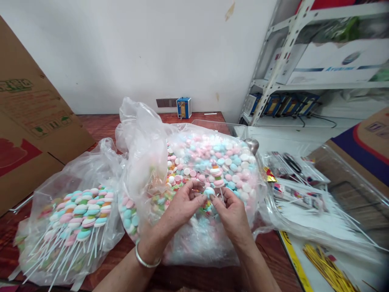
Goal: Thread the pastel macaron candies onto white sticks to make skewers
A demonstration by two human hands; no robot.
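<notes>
My left hand (182, 205) and my right hand (231, 213) meet over a big clear plastic bag (142, 162) full of pastel candy discs (212, 156). Both hands pinch a light-blue candy disc (209, 191) between their fingertips. My right hand also holds a thin white stick (221, 194) carrying a short stack of coloured discs (216, 176) at its top. A silver bangle (146, 259) circles my left wrist. To the left lies another clear bag (45, 194) packed with finished candy skewers (82, 219), their white sticks pointing toward me.
A brown cardboard box (33, 121) leans at the left. To the right, clear wrappers and a bag of white sticks (304, 194), gold twist ties (328, 267), another box (364, 150). A small blue box (184, 107) sits by the wall; metal shelving (288, 52) behind.
</notes>
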